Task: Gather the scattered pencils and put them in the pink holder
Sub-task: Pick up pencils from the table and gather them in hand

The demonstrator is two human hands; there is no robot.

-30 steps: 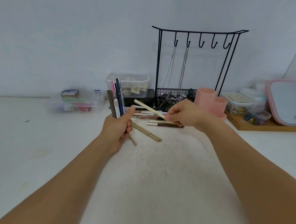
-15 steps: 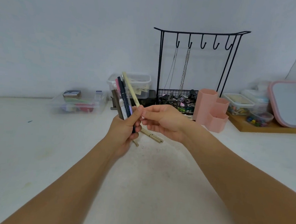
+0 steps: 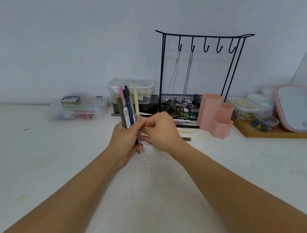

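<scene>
My left hand [image 3: 126,139] grips an upright bundle of pencils [image 3: 127,106]: a pink one, a dark one, a brown one and a cream one at the right. My right hand [image 3: 161,131] presses against the bundle from the right, fingers curled at the cream pencil's lower part; I cannot tell whether it still grips it. Behind my right hand, loose pencils [image 3: 186,127] lie on the white table. The pink holder [image 3: 215,118], three hexagonal cups of stepped height, stands to their right and looks empty.
A black wire rack [image 3: 197,74] with hooks, chains and a basket of clips stands behind the holder. Clear plastic boxes [image 3: 78,108] sit at the back left and centre. A wooden tray [image 3: 268,132] with small containers and a pink-rimmed lid is at the right.
My right hand carried the cream pencil from the table to my left hand, and it now stands upright in the bundle. Both hands are close together.
</scene>
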